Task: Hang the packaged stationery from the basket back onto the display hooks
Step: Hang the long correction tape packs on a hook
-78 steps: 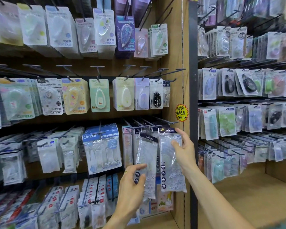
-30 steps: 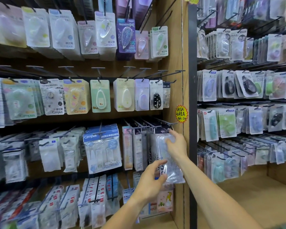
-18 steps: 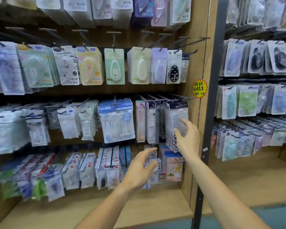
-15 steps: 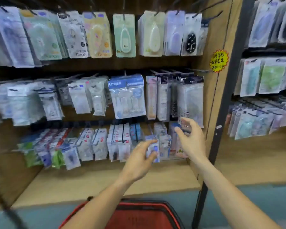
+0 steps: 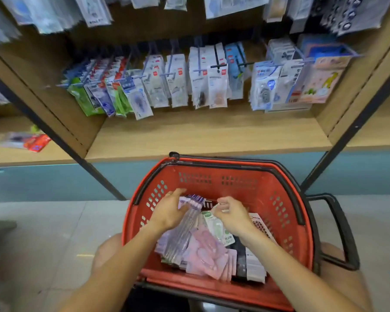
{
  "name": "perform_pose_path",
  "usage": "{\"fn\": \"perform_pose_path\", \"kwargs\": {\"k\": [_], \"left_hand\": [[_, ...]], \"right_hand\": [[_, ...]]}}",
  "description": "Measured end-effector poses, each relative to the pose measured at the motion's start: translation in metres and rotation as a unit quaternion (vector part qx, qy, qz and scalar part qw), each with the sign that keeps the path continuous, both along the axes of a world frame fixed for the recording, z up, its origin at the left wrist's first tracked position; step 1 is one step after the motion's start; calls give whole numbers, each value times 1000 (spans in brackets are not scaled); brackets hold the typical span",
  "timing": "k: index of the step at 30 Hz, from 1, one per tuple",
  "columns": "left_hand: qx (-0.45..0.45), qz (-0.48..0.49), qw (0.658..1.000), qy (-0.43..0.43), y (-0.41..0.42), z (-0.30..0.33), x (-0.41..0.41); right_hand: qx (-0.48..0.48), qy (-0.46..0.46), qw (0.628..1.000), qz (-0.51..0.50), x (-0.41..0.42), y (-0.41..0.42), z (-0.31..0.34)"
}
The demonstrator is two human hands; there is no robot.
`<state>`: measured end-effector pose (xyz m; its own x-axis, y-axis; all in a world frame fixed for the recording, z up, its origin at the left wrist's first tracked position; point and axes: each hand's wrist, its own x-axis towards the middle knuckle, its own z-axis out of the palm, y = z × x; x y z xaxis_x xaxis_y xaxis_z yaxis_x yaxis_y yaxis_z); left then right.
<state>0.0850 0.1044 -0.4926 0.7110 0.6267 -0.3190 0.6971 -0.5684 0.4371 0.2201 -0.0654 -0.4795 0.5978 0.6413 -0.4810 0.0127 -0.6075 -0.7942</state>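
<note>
A red basket with black handles sits in front of me, below the shelf. It holds several stationery packs. My left hand grips a stack of purple packs that stands on edge in the basket, thumb across its top. My right hand has its fingers curled and pinches the top of a green-and-white pack beside the stack. Pink packs and black-and-white packs lie under my forearms. The display hooks above carry hanging packs.
A bare wooden shelf board runs between the hooks and the basket. Black upright posts frame the bay on both sides. A few loose packs lie on the left shelf. My knees flank the basket on the tiled floor.
Both hands let go of the clear packs hanging on the right-hand hook and dropped into the red basket. My view swung down from the display to the basket.
</note>
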Motion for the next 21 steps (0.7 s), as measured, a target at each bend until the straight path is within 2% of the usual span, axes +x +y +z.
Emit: {"fn": "perform_pose_path", "kwargs": {"k": [3, 6, 10, 16, 19, 21], "left_hand": [[-48, 64, 990, 113, 7, -24, -9], [-93, 105, 973, 183, 6, -50, -16], [-143, 119, 960, 209, 11, -80, -22], [-164, 114, 958, 206, 20, -96, -28], [-157, 105, 955, 228, 15, -98, -25], [-121, 81, 957, 252, 7, -97, -24]], "right_hand": [[-63, 72, 995, 10, -18, 33, -26], [-116, 80, 990, 6, -33, 64, -55], [-156, 85, 984, -27, -45, 90, -78], [-196, 99, 974, -48, -48, 99, -98], [-204, 120, 969, -74, -47, 103, -100], [-212, 132, 965, -79, -49, 107, -104]]}}
